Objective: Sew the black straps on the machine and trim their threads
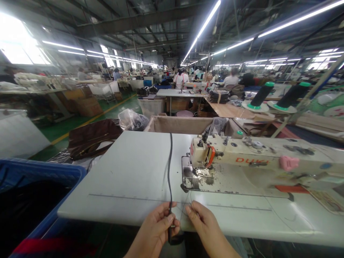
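Near the table's front edge, my left hand (pixel 160 225) is closed on a narrow black strap (pixel 170 168). The strap runs away from me over the white table to its far edge, and its near end hangs below my fingers. To the right of it, my right hand (pixel 202 219) has thumb and forefinger pinched together. Fine dark thread (pixel 183 210) loops at these fingertips and appears to be held between them. Just beyond my right hand stands a sewing machine (pixel 228 154), its needle area beside the strap. A printed ruler line (pixel 120 197) crosses the table.
A blue crate (pixel 77 170) with dark material stands at the left. Behind it lies a brown bag (pixel 88 138). A fabric-lined bin (pixel 178 125) adjoins the table's far edge. Two black thread cones (pixel 260 96) stand at the right. Other people work farther back.
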Demonstrator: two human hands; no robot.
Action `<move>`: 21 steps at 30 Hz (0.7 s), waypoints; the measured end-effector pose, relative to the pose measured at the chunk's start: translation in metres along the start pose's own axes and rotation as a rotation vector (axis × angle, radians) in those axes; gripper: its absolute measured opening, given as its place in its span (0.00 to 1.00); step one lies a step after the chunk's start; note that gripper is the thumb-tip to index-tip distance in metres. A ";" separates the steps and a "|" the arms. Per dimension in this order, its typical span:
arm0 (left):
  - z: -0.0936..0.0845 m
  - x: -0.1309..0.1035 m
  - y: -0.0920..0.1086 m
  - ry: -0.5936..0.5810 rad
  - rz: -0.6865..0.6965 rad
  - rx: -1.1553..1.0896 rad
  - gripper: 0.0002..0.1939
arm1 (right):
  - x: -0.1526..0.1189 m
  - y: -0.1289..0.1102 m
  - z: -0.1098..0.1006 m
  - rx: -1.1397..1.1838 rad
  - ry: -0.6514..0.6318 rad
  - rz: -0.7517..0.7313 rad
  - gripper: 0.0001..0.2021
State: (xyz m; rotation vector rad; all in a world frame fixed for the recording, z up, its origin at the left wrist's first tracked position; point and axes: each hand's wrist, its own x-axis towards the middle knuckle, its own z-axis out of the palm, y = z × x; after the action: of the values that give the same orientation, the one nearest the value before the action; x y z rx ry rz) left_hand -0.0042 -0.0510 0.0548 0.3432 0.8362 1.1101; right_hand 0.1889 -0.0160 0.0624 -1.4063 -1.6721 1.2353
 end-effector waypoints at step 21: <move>0.011 0.064 0.094 0.311 0.313 -0.024 0.09 | -0.076 0.081 -0.076 0.168 -0.239 0.183 0.37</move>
State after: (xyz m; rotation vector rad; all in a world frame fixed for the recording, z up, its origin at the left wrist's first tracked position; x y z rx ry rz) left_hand -0.0449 0.0481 0.0945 0.2918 1.0661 1.4894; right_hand 0.3064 -0.0694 0.0236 -1.3757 -1.5756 1.6630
